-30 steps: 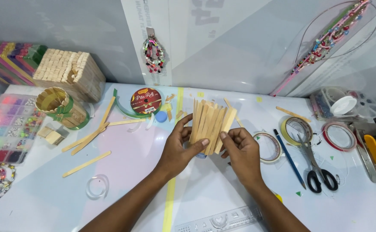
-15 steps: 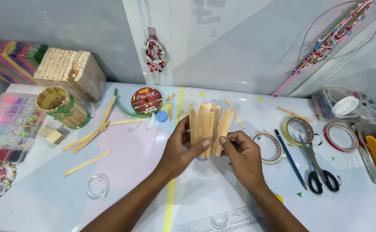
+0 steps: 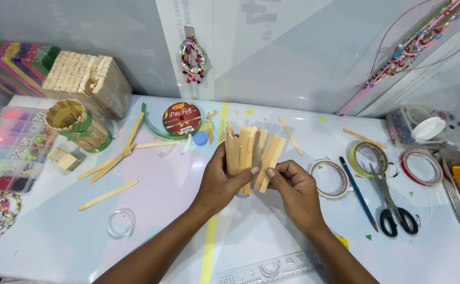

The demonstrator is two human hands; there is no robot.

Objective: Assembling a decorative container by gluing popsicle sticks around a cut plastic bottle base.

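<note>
My left hand (image 3: 220, 181) and my right hand (image 3: 292, 190) together hold a row of joined wooden craft sticks (image 3: 249, 152) upright above the middle of the white table (image 3: 251, 236). The row curves inward, its left end bent round toward me. My left thumb presses on the lower front of the sticks, and my right thumb and fingers pinch the right end. A small blue thing shows just under the sticks, mostly hidden.
Loose sticks (image 3: 107, 194) lie at left beside a finished stick cup with green ribbon (image 3: 76, 124), a stack of sticks (image 3: 89, 83) and a bead box (image 3: 10, 151). A ribbon roll (image 3: 181, 118) sits behind. Tape rolls (image 3: 330, 179), a pencil (image 3: 358, 192), scissors (image 3: 390, 205) and a ruler (image 3: 264, 271) lie right and front.
The flat fan of sticks has been bent into a curve, its left end coming round toward me. Both hands shifted slightly down and left with it.
</note>
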